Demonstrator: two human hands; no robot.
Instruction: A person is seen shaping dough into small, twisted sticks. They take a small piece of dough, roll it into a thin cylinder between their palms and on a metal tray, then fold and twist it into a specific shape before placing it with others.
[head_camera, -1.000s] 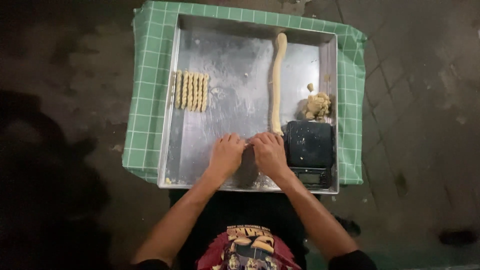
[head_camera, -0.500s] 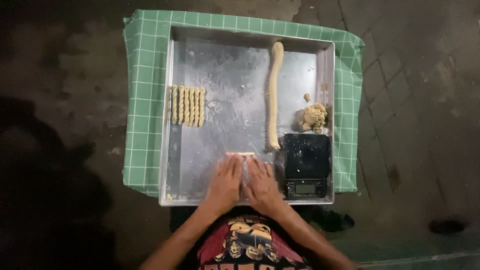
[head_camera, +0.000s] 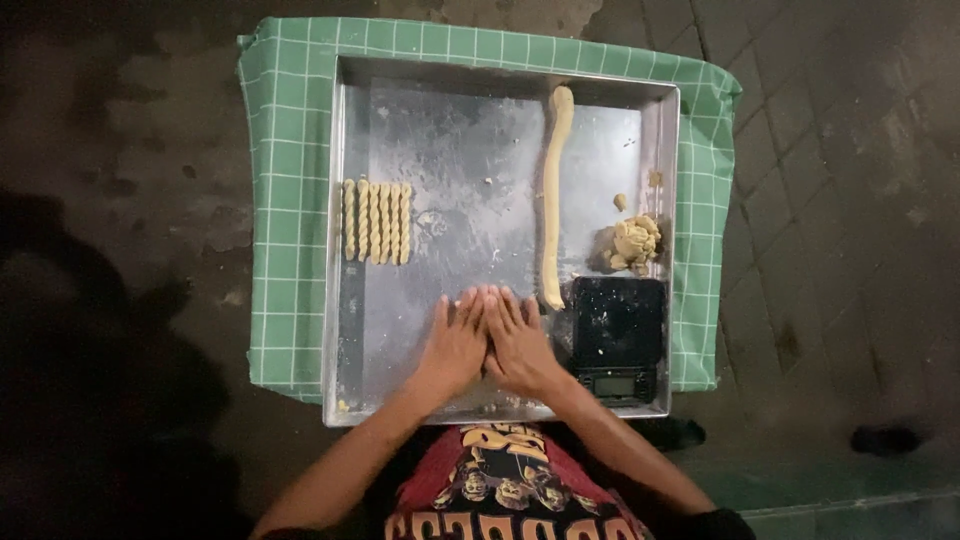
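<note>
My left hand (head_camera: 455, 345) and my right hand (head_camera: 520, 345) lie flat, palms down, side by side on the near part of a metal tray (head_camera: 450, 130). Their fingers are stretched out and the two hands touch each other. Whatever is under the palms is hidden. A long rope of pale dough (head_camera: 553, 200) runs from the far rim down to just beside my right fingertips. A row of several short twisted dough sticks (head_camera: 377, 221) lies to the left of the hands, farther away.
A crumbly lump of dough (head_camera: 633, 243) sits at the tray's right side. A black kitchen scale (head_camera: 618, 335) stands in the near right corner, next to my right hand. The tray rests on a green checked cloth (head_camera: 285, 200) over dark paving.
Both hands have slid away from me across the tray, close together. The small strip of dough seen at the fingertips half a second ago is now covered.
</note>
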